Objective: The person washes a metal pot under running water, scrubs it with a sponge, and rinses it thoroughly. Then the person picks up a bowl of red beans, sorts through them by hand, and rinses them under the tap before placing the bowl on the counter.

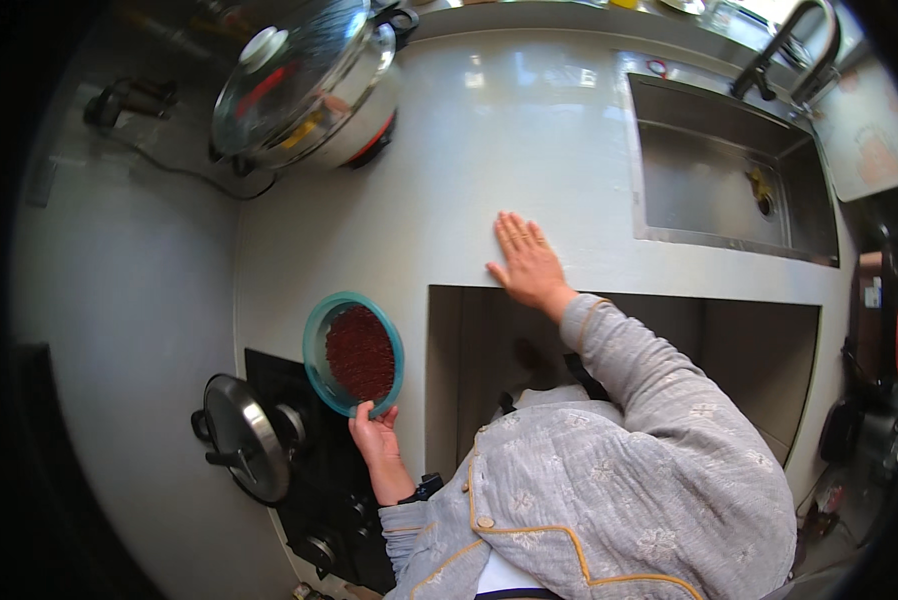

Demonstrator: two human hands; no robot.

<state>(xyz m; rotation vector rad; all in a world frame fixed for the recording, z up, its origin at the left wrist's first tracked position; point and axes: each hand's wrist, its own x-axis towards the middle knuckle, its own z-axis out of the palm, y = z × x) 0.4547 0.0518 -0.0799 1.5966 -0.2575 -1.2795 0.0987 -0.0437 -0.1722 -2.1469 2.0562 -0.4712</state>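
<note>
My left hand (376, 436) grips the near rim of a teal plastic bowl (315, 339), thumb over the edge. Small dark red beans (360, 354) lie in the bowl, which is near the corner of the cooktop. Whether the bowl rests on the counter or is held just above it, I cannot tell. My right hand (525, 261) lies palm down at the front edge of the pale countertop (486, 165), fingers pointing away from me and holding nothing.
A lidded pan (258, 439) sits on the black gas cooktop (329, 480) at left. A large glass-lidded steel pot (306, 97) stands at the back left, near a corded plug (130, 101). To the right are a steel sink (704, 180) and a faucet (786, 60).
</note>
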